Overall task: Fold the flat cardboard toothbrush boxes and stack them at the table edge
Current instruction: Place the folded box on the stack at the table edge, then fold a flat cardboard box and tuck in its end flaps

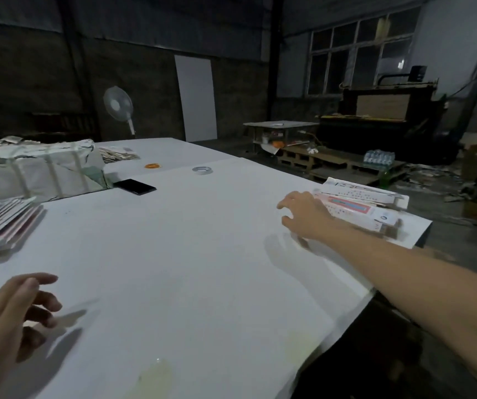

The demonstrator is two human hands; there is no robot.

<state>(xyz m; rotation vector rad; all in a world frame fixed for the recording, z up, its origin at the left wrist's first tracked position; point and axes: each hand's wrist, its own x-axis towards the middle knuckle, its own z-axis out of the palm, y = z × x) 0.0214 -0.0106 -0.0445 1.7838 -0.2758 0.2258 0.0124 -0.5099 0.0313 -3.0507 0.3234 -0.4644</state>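
Observation:
A stack of folded toothbrush boxes (366,207), white with pink and blue print, lies at the right edge of the white table (188,240). My right hand (306,216) hovers just left of that stack, fingers spread and loose, holding nothing. My left hand (7,321) floats over the table's near left corner with relaxed, slightly curled fingers, also without anything in it. A fanned pile of flat unfolded boxes (1,220) sits at the far left edge of the view.
A wrapped white bundle (38,171) sits at the back left, with a black phone (135,186) beside it. Farther back lie an orange tape roll (153,166) and a grey tape roll (202,169). The table's right edge drops to a dark floor.

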